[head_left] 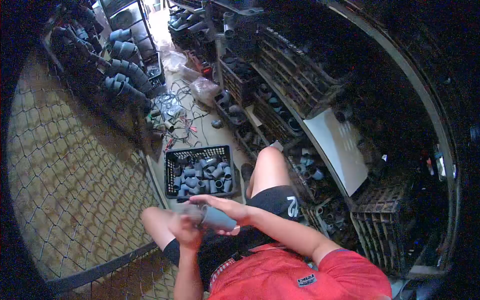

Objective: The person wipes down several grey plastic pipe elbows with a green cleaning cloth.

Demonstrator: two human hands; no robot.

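A grey plastic pipe fitting [218,219] is between my two hands above my lap. My right hand [227,209] is wrapped over the fitting from the right, its fingers reaching across the top and below. At the fitting's left end is my left hand [186,226], blurred by motion, so its finger positions are hard to make out. Just beyond my hands, a black crate [198,150] on the floor holds several grey pipe fittings [202,172].
Chain-link fence [75,185] runs along the left. Stacked grey fittings [125,62] stand at the upper left. Crates [380,210] and shelves line the right, with a white panel [332,145]. Cords and plastic bags [204,91] lie on the floor ahead.
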